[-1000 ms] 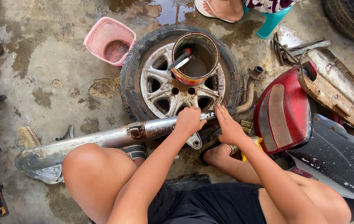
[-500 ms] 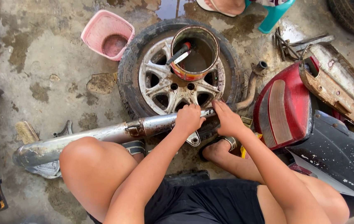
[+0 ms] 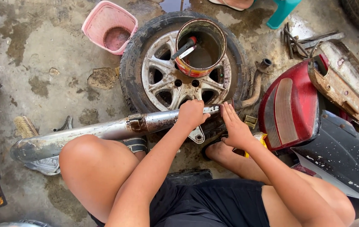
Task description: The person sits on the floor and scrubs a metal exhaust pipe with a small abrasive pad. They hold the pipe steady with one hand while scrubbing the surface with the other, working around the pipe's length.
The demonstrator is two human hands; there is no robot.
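Repair workshop floor; stained concrete [image 3: 40, 54], wheel [image 3: 179, 80], exhaust pipe [image 3: 91, 132], scooter panels [image 3: 290, 109].

The left hand [image 3: 191, 114] hides part of the long grey metal exhaust pipe [image 3: 103, 130]; beyond the pipe, the teal plastic container [image 3: 283, 11] is cropped.

Left hand [image 3: 192, 114]: fingers curled shut in a full grip, knuckles up, forearm reaching forward from lower centre. Right hand [image 3: 235, 128]: open, fingers extended and held together, pointing forward, palm turned inward toward the left hand. Both arms bare, elbows bent above raised knees.
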